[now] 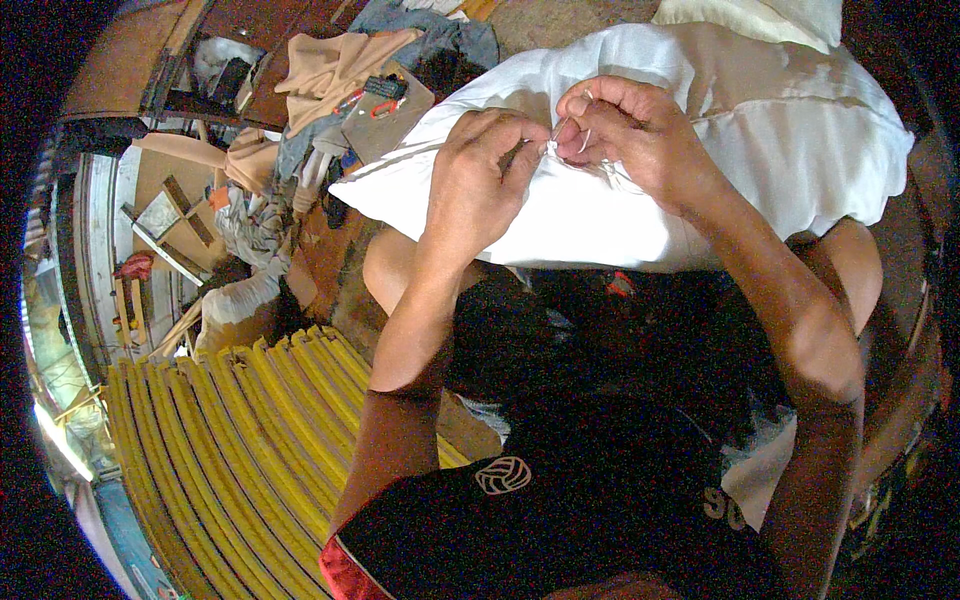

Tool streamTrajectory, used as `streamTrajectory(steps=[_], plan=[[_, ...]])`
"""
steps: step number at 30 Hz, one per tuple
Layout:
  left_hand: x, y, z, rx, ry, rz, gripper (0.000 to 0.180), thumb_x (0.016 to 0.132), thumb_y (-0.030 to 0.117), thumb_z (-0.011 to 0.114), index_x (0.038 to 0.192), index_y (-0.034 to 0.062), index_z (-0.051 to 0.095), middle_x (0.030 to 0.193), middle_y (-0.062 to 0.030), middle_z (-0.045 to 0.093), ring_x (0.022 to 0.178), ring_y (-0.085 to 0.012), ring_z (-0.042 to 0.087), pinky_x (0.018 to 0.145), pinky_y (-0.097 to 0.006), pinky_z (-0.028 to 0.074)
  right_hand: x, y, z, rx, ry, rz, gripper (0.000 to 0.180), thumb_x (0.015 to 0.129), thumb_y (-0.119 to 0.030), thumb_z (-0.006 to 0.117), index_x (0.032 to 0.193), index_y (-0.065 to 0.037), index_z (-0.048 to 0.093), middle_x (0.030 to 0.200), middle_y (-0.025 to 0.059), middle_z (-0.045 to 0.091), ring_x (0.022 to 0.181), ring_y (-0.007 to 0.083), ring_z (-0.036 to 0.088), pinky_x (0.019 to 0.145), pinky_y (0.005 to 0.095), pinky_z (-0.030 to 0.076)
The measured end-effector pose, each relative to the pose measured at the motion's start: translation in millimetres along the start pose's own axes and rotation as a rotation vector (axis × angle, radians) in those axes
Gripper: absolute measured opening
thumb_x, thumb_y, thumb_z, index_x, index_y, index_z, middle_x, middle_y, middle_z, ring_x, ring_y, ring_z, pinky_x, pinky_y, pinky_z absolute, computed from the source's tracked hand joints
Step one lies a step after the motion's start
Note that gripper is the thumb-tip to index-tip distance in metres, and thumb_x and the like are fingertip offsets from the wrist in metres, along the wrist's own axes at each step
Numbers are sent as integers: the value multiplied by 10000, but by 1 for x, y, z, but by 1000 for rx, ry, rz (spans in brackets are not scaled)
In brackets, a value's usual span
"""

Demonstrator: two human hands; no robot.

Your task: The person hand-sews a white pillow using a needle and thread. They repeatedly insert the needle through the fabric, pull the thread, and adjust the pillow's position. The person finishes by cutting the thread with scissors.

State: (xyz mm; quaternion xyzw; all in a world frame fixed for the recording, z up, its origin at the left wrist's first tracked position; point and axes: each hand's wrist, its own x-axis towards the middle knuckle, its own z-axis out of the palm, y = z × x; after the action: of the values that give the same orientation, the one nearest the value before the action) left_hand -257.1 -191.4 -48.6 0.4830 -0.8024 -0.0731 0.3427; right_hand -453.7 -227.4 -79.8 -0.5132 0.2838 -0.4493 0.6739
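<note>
A plump white pillow (810, 150) lies across my knees, with a seam running along its upper right part. Above its near left half, my two hands meet fingertip to fingertip. My left hand (475, 180) is closed in a pinch on a white thread (551, 147) at a small knot or bunch. Thumb and fingers of my right hand (645, 135) are also closed on the thread, which loops between the fingers and trails beneath them. Whether a needle is among the fingers is too small to tell.
At my lower left stands a yellow ribbed slatted surface (230, 450). Beyond it lie crumpled cloths (335, 75) and a board (390, 115) with small tools on it. A wooden frame (175, 225) leans at the far left. Another pale cushion (770, 20) sits behind the pillow.
</note>
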Motion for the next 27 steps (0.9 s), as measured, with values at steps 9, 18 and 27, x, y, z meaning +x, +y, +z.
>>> streamTrajectory(steps=[9,18,27], plan=[[2,2,0,-44,78,21,129,797,69,760,885,27,677,924,-131,671,901,-304,645,808,-389,513,3,-8,-9,201,50,149,321,970,-269,628,1159,-11,650,1003,95,697,896,181,681,804,314,557],[1,-5,-18,-19,46,120,83,829,46,723,894,18,679,961,-112,676,915,-286,646,817,-366,510,-4,-39,-24,-1067,232,-387,295,978,-258,593,1212,-87,648,1107,111,696,949,276,687,848,366,538],[-23,5,-71,14,49,17,40,866,14,680,875,-22,663,972,-138,701,933,-261,660,847,-353,503,-14,-64,-87,-1412,-55,-220,181,932,-229,617,986,-57,627,981,134,649,999,359,597,894,452,467]])
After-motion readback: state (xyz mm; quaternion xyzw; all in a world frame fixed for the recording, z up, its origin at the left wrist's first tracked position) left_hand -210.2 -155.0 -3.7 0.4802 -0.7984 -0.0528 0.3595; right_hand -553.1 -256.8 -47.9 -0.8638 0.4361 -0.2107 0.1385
